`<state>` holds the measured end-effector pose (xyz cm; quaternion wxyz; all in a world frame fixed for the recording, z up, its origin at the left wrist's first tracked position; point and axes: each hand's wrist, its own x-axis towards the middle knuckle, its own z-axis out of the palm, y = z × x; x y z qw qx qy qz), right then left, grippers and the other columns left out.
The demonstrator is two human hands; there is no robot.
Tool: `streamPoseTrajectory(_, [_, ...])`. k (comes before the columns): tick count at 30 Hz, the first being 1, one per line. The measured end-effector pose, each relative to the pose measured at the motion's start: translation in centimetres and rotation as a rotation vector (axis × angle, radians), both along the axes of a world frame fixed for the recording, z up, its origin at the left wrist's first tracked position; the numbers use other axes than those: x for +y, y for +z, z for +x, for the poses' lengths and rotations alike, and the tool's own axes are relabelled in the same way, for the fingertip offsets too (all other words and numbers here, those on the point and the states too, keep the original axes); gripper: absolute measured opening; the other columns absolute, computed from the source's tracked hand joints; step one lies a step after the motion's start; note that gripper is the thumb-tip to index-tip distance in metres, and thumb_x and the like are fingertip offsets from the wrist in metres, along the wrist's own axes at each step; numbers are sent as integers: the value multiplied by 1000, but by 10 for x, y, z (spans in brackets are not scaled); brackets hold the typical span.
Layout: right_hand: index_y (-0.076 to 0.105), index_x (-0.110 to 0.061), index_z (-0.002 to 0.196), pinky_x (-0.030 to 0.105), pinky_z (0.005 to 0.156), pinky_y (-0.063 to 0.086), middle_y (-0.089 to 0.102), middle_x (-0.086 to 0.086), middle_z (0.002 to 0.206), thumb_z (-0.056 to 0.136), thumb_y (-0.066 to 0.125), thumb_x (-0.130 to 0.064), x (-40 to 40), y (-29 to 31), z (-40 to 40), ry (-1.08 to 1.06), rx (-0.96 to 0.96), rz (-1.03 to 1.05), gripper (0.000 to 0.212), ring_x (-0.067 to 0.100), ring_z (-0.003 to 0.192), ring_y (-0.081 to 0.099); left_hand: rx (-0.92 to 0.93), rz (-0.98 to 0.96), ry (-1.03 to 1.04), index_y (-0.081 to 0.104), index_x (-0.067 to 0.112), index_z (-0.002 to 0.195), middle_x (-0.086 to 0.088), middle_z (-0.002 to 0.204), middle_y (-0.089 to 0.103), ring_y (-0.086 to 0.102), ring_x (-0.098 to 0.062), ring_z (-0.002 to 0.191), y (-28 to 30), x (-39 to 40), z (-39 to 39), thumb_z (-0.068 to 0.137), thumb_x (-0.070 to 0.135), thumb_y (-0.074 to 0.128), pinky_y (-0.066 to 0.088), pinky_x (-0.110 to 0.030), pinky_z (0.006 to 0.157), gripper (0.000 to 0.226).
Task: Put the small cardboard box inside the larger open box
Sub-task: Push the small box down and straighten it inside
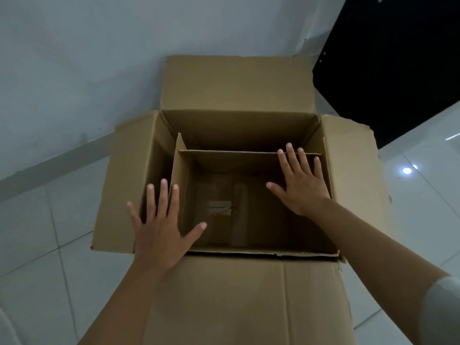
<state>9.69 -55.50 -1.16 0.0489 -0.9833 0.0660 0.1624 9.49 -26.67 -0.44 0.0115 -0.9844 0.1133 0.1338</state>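
**Cardboard nested in cardboard, both hands free**

Brown corrugated board fills the view: the larger open box point(117, 195) sits on a pale tiled floor point(49, 245) with all four flaps folded outward, so its mouth is fully clear. The small cardboard box point(183, 170) is already down inside it, also open-topped, pushed toward the near right, with a gap along the far and left walls.

The left hand point(159, 232) hovers flat, fingers spread, over the small box's left wall near the front corner. The right hand point(302, 185) is likewise open and splayed above the far right corner. Neither grips anything. Their spread pose suggests they have let go or are steadying the inner box, and the placing looks essentially done.

No brand, label or readable writing shows. Only a patch of tape point(220, 207) marks the inner floor.
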Motion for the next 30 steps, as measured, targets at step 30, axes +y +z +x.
streamPoseTrajectory(30, [-8,-24,143,46,112,-11,-20,2,153,86,29,-61,-4,3,-22,-54,-244,-16,77,22,140,-17,-77,-186,26,-27,30,133,6,140,-37,-36,-17,127,-11,7,-25,72,77,14,-11,-55,109,87])
